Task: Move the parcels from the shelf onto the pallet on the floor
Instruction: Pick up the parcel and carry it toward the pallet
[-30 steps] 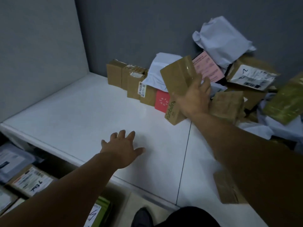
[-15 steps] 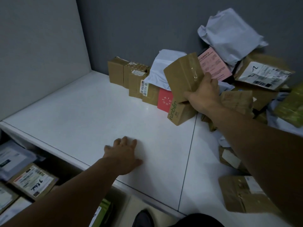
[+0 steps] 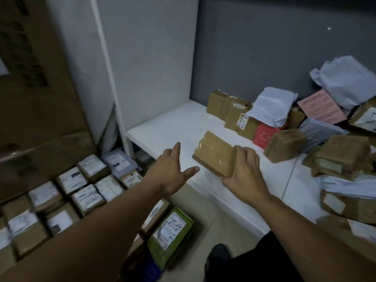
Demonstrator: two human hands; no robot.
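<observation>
Right hand (image 3: 247,176) grips a taped brown parcel (image 3: 215,153) above the shelf (image 3: 175,127) front edge, fingers apparently curled round it. Left hand (image 3: 171,174) beside the parcel, fingers spread, holding nothing.

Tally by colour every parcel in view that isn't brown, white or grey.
Red parcel: 1
Pink parcel: 1
Green parcel: 1
Total: 3

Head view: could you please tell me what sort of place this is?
Probably a parcel sorting or storage room: a white shelf piled with taped boxes and mailer bags, labelled parcels packed below, a right hand holding a brown parcel.
</observation>
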